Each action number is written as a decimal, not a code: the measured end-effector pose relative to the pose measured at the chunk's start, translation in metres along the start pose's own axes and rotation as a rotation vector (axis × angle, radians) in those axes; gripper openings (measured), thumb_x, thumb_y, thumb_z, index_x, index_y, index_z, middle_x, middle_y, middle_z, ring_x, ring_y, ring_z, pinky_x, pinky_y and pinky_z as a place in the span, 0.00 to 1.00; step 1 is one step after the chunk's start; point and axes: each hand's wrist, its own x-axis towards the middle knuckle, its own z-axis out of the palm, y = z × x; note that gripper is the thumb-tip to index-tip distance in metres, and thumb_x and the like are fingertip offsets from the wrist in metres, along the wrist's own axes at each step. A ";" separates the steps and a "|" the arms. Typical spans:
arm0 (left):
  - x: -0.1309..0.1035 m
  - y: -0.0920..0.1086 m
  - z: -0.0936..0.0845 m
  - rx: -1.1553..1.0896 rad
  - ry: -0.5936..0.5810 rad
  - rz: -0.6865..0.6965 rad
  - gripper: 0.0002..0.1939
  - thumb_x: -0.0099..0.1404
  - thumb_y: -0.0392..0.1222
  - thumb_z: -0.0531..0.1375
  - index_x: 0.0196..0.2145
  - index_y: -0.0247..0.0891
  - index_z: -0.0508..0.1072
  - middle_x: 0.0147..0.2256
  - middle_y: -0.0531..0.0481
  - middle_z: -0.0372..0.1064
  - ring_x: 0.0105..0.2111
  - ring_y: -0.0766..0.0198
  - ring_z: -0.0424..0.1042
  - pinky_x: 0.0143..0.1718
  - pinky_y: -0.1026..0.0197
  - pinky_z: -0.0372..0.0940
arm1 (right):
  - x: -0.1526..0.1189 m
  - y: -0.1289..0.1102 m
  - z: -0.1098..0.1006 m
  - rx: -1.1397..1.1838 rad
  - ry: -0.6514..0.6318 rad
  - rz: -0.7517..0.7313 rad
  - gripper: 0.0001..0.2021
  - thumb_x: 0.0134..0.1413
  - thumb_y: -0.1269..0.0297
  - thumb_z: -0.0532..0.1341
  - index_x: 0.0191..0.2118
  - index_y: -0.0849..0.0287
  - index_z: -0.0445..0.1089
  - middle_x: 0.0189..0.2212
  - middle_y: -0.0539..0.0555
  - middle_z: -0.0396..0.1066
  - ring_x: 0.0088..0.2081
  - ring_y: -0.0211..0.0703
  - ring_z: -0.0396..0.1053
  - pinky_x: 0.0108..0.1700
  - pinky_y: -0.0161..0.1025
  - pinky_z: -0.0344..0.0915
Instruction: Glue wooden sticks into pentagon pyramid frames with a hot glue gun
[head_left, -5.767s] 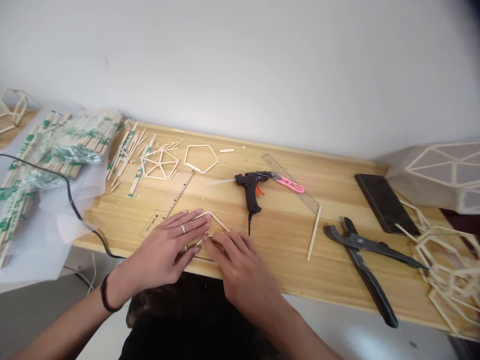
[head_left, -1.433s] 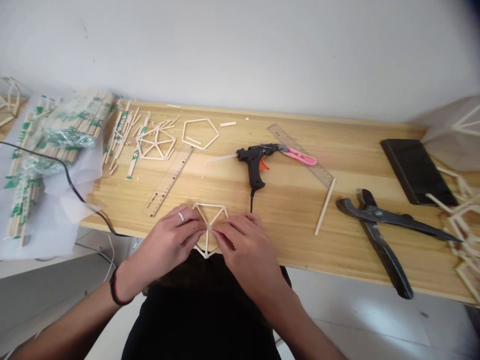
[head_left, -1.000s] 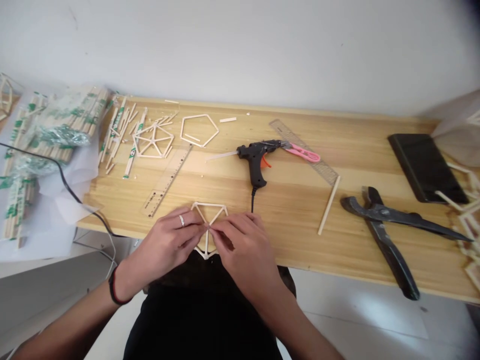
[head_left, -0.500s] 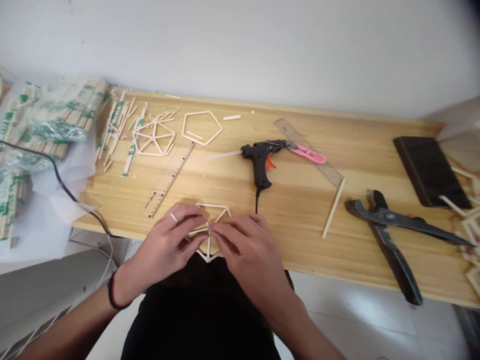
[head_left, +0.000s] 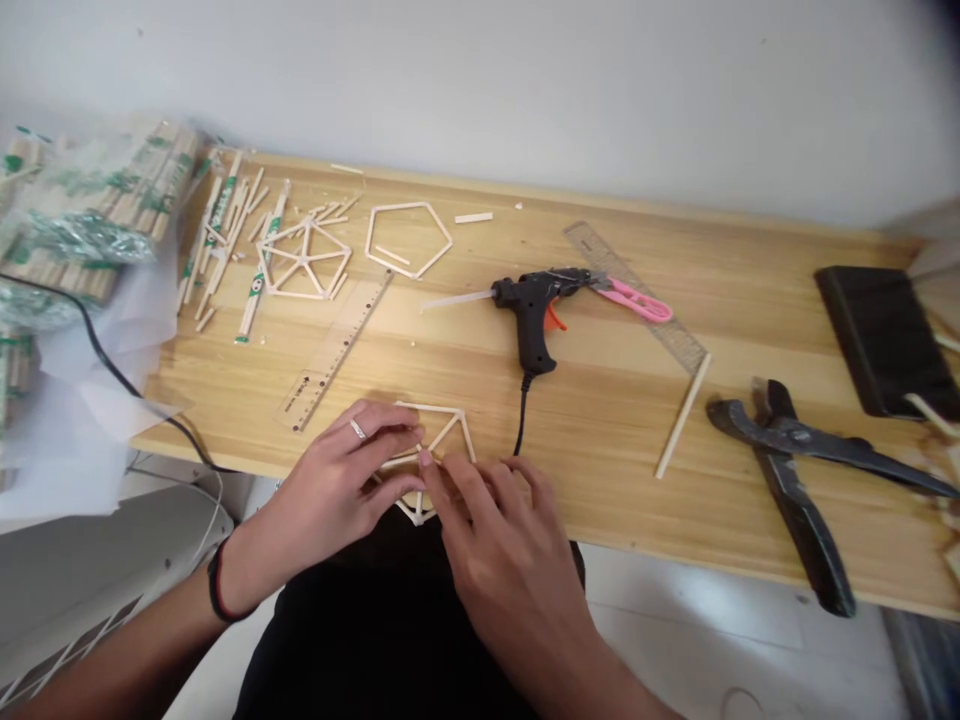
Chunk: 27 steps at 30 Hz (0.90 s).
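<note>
Near the table's front edge lies a pentagon frame of pale wooden sticks (head_left: 431,408) with spokes meeting at its centre. My left hand (head_left: 356,470), with a ring on one finger, has its thumb and fingertips closed around a stick just left of the hub. A digit of my right hand (head_left: 499,530) touches the hub, while its other fingers are apart over the frame's right side. Both hands hide parts of the frame. Beyond them rests a black glue gun (head_left: 534,320) with an orange trigger and a clear glue stick in its back.
A spoked pentagon (head_left: 304,262), a plain pentagon (head_left: 409,207) and loose sticks (head_left: 225,235) lie farther back. Clear rulers (head_left: 334,350), a pink cutter (head_left: 637,300), black-handled pliers (head_left: 795,440) and a black box (head_left: 885,340) surround the work. Bagged chopsticks (head_left: 127,200) are at left.
My right hand's fingers have spread from a pinch at the hub, with one digit still touching it. My left hand keeps its hold. The view has shifted slightly.
</note>
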 end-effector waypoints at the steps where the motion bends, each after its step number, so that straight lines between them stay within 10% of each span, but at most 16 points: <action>1: 0.000 0.000 0.000 -0.001 -0.002 -0.002 0.14 0.71 0.37 0.67 0.53 0.39 0.76 0.52 0.39 0.76 0.52 0.52 0.77 0.55 0.46 0.75 | 0.000 0.001 -0.002 0.016 -0.009 0.000 0.22 0.67 0.79 0.53 0.62 0.70 0.72 0.49 0.63 0.79 0.44 0.57 0.68 0.57 0.58 0.59; 6: 0.001 0.001 -0.001 -0.011 -0.006 0.004 0.14 0.71 0.39 0.68 0.53 0.37 0.75 0.52 0.39 0.76 0.51 0.53 0.77 0.55 0.47 0.75 | 0.003 0.028 -0.015 0.184 0.095 0.074 0.17 0.72 0.72 0.57 0.61 0.60 0.70 0.48 0.60 0.77 0.49 0.54 0.73 0.58 0.54 0.65; 9: 0.002 0.002 -0.001 0.017 -0.002 0.031 0.16 0.71 0.40 0.68 0.54 0.38 0.74 0.53 0.38 0.75 0.52 0.52 0.76 0.54 0.48 0.75 | 0.012 0.058 -0.020 0.078 0.278 0.376 0.14 0.72 0.63 0.59 0.58 0.57 0.72 0.47 0.62 0.73 0.48 0.55 0.74 0.52 0.53 0.71; 16: -0.004 0.008 -0.007 0.148 -0.055 0.045 0.32 0.72 0.47 0.66 0.69 0.40 0.62 0.65 0.33 0.67 0.67 0.44 0.67 0.65 0.39 0.67 | 0.049 0.103 -0.005 0.114 0.261 0.682 0.30 0.64 0.41 0.62 0.59 0.62 0.69 0.55 0.69 0.68 0.44 0.58 0.74 0.53 0.60 0.71; 21: -0.008 0.007 -0.010 0.231 -0.217 0.051 0.45 0.72 0.57 0.65 0.76 0.37 0.50 0.73 0.31 0.54 0.74 0.41 0.55 0.72 0.34 0.57 | 0.076 0.106 -0.003 0.059 0.089 0.697 0.27 0.59 0.46 0.67 0.53 0.64 0.72 0.49 0.70 0.75 0.47 0.67 0.74 0.50 0.60 0.70; 27: -0.006 0.008 -0.012 0.239 -0.235 0.044 0.44 0.68 0.56 0.69 0.73 0.38 0.57 0.72 0.31 0.58 0.72 0.39 0.59 0.71 0.32 0.57 | 0.096 0.113 -0.019 0.116 -0.036 0.794 0.18 0.56 0.58 0.66 0.49 0.64 0.75 0.39 0.66 0.79 0.44 0.65 0.76 0.47 0.54 0.68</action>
